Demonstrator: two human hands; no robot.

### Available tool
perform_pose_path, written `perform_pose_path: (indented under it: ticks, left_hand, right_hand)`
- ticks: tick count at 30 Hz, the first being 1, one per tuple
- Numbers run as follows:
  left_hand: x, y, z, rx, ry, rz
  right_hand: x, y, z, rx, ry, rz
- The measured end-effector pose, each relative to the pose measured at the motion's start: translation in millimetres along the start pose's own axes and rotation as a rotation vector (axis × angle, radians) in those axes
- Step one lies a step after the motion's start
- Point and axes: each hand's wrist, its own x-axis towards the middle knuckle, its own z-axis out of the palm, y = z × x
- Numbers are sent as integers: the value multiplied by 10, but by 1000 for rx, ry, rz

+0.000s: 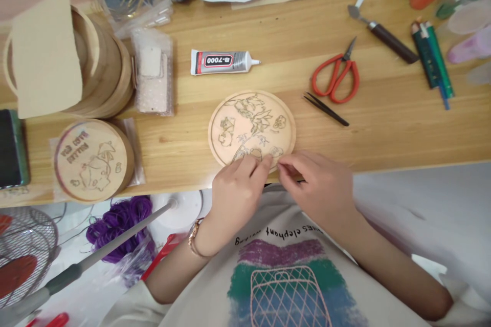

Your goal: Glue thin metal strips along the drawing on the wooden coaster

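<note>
Left hand (238,186) on disc (244,123) at 6 o'clock, grip can't tell; right hand (318,183) pinched narrow at 5, contents unclear. Steady disc, light touch best.

Bright, fairly even light fills the view, leaving shadows faint and soft on the desk (172,150). Small glints mark the plastic bag (163,16). Bottles (470,49) at the right edge look hazy and stretched; the disc's (242,118) fine lines are slightly soft.
</note>
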Motion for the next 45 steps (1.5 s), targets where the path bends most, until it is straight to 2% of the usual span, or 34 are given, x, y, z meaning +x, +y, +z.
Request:
perform_pose_path:
  ticks: [13, 27, 31, 37, 45]
  left_hand:
    - [17, -9, -8, -34, -2, -11]
    - [25, -5, -18, -18, -9, -23]
    - [21, -12, -5, -11, 1, -19]
    - [22, -18, -8, -8, 6, -15]
    - [11, -18, 3, -19, -9, -15]
  right_hand:
    - [34, 3, -19, -82, 27, -53]
    - [77, 36, -47, -42, -48, -35]
    - [129, 27, -90, -45, -118, 2]
    - [276, -5, -176, -127, -315, 68]
    - [406, 3, -232, -205, -438, -3]
